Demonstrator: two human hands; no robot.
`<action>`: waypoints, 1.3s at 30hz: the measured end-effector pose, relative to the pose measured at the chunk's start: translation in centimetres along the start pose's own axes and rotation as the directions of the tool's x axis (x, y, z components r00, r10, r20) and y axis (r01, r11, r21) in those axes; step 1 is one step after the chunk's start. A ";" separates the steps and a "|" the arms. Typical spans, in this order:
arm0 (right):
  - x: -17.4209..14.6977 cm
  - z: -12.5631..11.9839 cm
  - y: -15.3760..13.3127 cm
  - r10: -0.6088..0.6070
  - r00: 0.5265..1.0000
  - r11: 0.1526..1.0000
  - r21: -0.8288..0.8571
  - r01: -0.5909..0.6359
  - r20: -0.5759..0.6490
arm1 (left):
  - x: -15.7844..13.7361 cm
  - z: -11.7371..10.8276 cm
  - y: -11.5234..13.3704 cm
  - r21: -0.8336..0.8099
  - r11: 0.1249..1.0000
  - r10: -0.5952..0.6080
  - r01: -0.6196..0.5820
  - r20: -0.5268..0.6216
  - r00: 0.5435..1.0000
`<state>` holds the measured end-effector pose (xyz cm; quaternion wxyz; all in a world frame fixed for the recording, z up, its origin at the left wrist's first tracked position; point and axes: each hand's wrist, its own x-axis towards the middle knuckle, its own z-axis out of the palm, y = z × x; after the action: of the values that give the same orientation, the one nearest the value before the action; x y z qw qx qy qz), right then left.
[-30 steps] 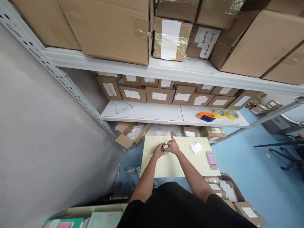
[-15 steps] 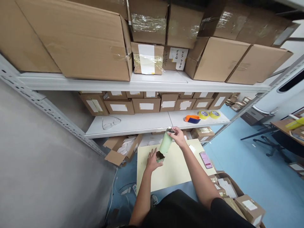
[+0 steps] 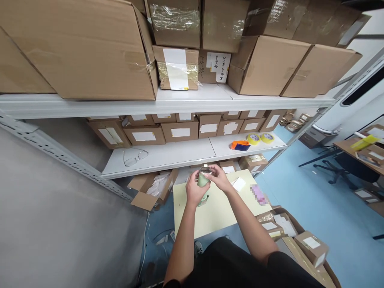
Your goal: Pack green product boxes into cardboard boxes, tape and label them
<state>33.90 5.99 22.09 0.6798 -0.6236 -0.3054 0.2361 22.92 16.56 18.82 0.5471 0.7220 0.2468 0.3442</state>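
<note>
A light green cylindrical cup [image 3: 203, 181] with a see-through rim stands upright over the pale yellow tabletop [image 3: 210, 226]. My left hand [image 3: 194, 189] is closed around its left side. Against its right side and rim are the bent fingers of my right hand [image 3: 219, 179]. Directly under the cup shows a small green box [image 3: 203, 201]; whether the cup's base is inside it I cannot tell. A white paper [image 3: 239, 184] and a pink phone [image 3: 259, 195], blurred out, lie to the right on the tabletop.
Beyond the tabletop, a shelf [image 3: 168, 156] carries glasses [image 3: 135, 157], an orange and blue tape dispenser [image 3: 240, 145], two yellow tape rolls [image 3: 253, 139] and several cartons. An open carton [image 3: 147, 200] stands at left. A large box of parcels [image 3: 312, 243] is at lower right.
The cup has moved down and left, from tilted to more upright above the green box. My left hand has gone from the box up to the cup, joining my right hand.
</note>
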 end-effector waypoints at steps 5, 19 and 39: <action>-2.4 -1.4 1.4 0.129 0.948 0.979 0.115 -0.169 0.291 | 1.4 -0.7 -1.2 -0.382 0.915 -0.110 0.128 0.070 0.991; -4.4 -4.3 0.5 0.094 0.980 0.994 0.041 -0.103 0.176 | 3.2 3.5 2.3 -0.497 0.840 -0.133 0.218 0.202 0.970; -5.1 -11.0 3.3 0.056 0.972 0.951 0.284 -0.121 0.228 | 1.5 9.5 5.8 -0.277 0.934 -0.180 0.224 0.174 0.968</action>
<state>38.35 -5.00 17.79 0.7166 -0.4982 -0.3107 0.3763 31.05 10.09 23.20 0.6975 0.6264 0.2253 0.2652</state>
